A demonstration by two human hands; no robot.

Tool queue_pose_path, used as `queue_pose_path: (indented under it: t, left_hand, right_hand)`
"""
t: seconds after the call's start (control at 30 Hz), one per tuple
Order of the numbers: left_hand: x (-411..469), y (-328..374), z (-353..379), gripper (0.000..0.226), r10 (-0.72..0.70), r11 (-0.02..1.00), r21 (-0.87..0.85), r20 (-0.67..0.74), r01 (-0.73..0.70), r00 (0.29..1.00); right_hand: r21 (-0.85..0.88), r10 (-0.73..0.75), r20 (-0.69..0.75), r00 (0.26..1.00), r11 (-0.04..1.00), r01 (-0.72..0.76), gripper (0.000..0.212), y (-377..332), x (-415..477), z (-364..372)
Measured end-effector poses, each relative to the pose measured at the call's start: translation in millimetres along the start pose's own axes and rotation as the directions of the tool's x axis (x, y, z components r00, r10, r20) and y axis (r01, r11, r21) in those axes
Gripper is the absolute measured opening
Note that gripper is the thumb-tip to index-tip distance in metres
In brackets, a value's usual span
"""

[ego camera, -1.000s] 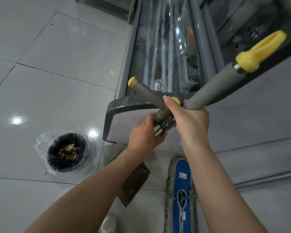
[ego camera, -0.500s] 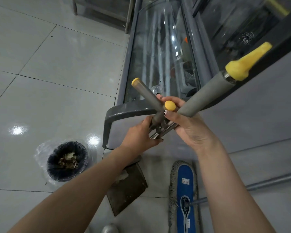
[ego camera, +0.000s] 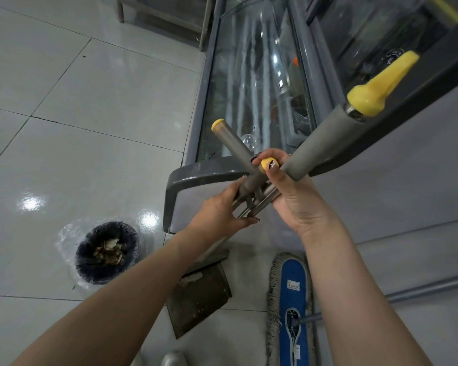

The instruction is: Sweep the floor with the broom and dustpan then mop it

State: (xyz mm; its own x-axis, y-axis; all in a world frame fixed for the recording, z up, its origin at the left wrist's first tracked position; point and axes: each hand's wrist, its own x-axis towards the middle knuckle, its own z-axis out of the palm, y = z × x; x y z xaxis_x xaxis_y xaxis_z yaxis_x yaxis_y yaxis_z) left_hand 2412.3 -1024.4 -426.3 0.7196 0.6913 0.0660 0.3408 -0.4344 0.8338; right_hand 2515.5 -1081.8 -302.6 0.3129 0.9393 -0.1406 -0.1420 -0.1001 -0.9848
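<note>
while debris sits in the bin [ego camera: 107, 250], the changeover to mopping seems in hand: left hand [ego camera: 220, 207] grips the crossed yellow-capped handles [ego camera: 233, 143] above the dustpan [ego camera: 198, 294], right hand [ego camera: 294, 196] curls round the mop handle [ego camera: 325, 136], mop head [ego camera: 292, 291] on the floor [ego camera: 90, 101]. next, park those handles.

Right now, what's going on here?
A person stands beside a glass display case, both hands gripping a crossed bundle of yellow-capped handles: left hand low on the metal shafts, right hand higher. Below are the dustpan and a blue mop head. The bin holds debris.
</note>
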Motion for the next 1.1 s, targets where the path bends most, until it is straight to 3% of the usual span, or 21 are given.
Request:
queue_pose_path:
  t: [0.1, 0.37, 0.53, 0.67, 1.1]
  left_hand:
    - [2, 0, -2, 0.095, 0.002, 0.999, 0.038, 0.082, -0.005, 0.997]
    - [5, 5, -11, 0.073, 0.015, 0.988, 0.149, 0.072, -0.026, 0.997]
    - [7, 5, -20, 0.072, 0.032, 0.993, 0.108, 0.122, -0.045, 0.992]
    - [4, 2, -24, 0.070, 0.052, 0.996, 0.067, 0.143, -0.062, 0.988]
    - [-15, -9, -42, 0.066, -0.040, 0.999, -0.006, 0.173, 0.041, 0.984]
  right_hand:
    - [0.006, 0.014, -0.042, 0.999, 1.000, -0.014, 0.076, 0, 1, 0]
    - [-0.106, -0.034, -0.018, 0.999, 0.994, 0.032, 0.065, 3, -3, 4]
    - [-0.116, -0.039, 0.009, 0.999, 0.992, 0.040, 0.053, 3, -2, 3]
    - [-0.116, -0.038, 0.040, 0.998, 0.992, 0.042, 0.056, 4, -3, 3]
    - [-0.101, -0.024, 0.060, 0.998, 0.994, 0.030, 0.049, 15, -11, 33]
